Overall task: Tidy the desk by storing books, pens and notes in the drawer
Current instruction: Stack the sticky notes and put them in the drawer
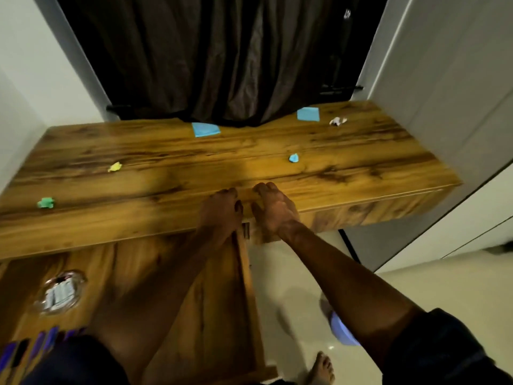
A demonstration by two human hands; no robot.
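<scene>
Streaky brown wood-grain desk top (166, 162), smooth with a soft sheen; same grained wood on the pulled-out drawer (219, 301); flat blue paper notes (205, 129) and a crumpled yellow paper scrap (114, 167), matt; dark pleated cloth curtain (222, 65); glossy pale floor (291, 273)

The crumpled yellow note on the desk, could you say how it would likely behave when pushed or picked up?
The yellow note looks like a small paper wad, so probably light and easily squashed. On the smooth desk it would likely skid or tumble.

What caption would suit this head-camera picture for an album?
The left hand and right hand at the desk's front edge, open drawer below, coloured notes scattered on top.
</scene>
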